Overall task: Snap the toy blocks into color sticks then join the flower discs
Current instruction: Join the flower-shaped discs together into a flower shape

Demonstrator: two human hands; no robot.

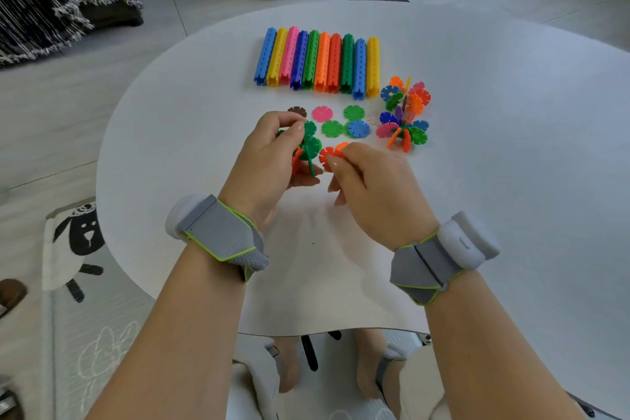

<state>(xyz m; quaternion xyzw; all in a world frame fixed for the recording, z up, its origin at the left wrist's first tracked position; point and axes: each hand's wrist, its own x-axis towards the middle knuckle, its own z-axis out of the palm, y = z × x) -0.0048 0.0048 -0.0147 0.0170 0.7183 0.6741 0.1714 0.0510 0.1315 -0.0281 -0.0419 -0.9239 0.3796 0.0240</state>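
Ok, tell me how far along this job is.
Done: ten colour sticks lie in a row, and a joined disc cluster sits beside them. In hand: the left hand holds a green-orange cluster while the right hand pinches an orange disc. Left: loose discs on the table.

The left hand [269,153] hides much of the disc cluster [312,146], the right hand [371,181] part of the orange disc [328,154].

White tabletop [477,181]; sticks [317,61] in blue, yellow, pink, green, orange, red; loose discs [332,128] brown, pink, green, blue.
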